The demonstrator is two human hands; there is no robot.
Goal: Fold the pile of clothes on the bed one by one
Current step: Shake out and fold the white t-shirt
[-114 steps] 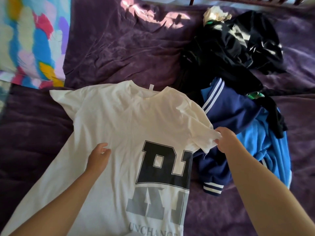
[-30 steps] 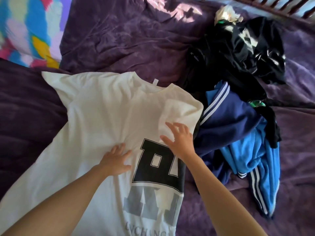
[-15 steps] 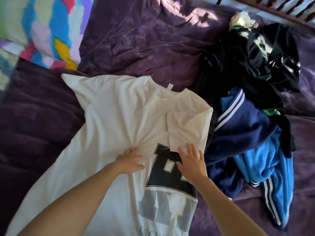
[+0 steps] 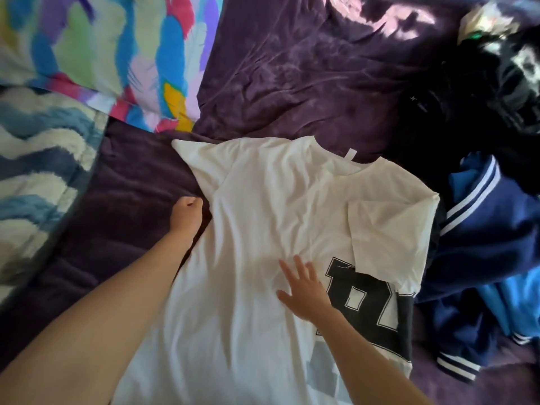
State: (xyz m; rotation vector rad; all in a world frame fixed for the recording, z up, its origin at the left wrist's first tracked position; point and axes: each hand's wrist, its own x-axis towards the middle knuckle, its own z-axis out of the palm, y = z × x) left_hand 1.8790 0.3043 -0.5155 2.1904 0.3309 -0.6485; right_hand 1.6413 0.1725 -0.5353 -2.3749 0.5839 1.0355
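Purple bedspread (image 4: 292,83), frame centre: white T-shirt (image 4: 263,200), frame-right sleeve folded in. Left hand (image 4: 187,213) has shifted to the frame-left shirt edge, curled, grip unclear; right hand (image 4: 304,290) lies flat, pinning. Left fold likely next.

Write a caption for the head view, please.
Right hand presses the white T-shirt flat; left hand curls at its edge.

The purple bed (image 4: 292,83) carries a white T-shirt (image 4: 277,200), a clothes pile (image 4: 491,229) at right, and a pillow (image 4: 102,48) at upper left.
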